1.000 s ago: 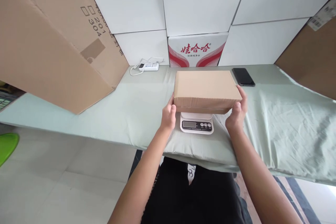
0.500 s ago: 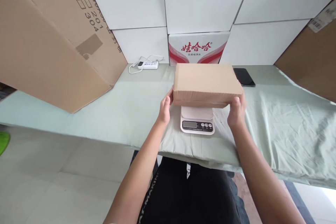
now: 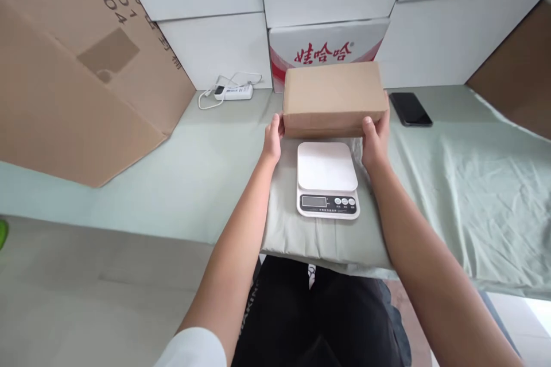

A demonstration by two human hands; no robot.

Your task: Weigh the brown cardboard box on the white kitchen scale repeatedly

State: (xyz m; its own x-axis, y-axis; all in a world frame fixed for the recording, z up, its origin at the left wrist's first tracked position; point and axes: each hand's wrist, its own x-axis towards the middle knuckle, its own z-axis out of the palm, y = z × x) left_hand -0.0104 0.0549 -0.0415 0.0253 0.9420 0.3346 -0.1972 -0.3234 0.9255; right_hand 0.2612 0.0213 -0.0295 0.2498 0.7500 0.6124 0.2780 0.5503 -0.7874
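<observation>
Between my two hands is a brown cardboard box (image 3: 334, 92), gripped at its left and right ends. My left hand (image 3: 272, 136) presses against the left end, its thumb at the front corner. My right hand (image 3: 376, 136) closes round the right end, thumb on the front face and the other fingers partly hidden behind the box. Just in front of the box, nearer me, a white kitchen scale (image 3: 327, 180) lies on the cloth, its top plate bare and its display and buttons facing me. Whether the box touches the cloth I cannot tell.
Behind the box stands a white and red printed carton (image 3: 284, 46) against white panels. A white power strip (image 3: 235, 92) with a cable lies left, a black phone (image 3: 411, 109) right. Large cardboard boxes (image 3: 86, 103) flank both sides of the cloth-covered table (image 3: 206, 183).
Both hands have moved the cardboard box away from me, off from over the scale, so the scale's whole top plate now shows. The camera view has shifted somewhat too.
</observation>
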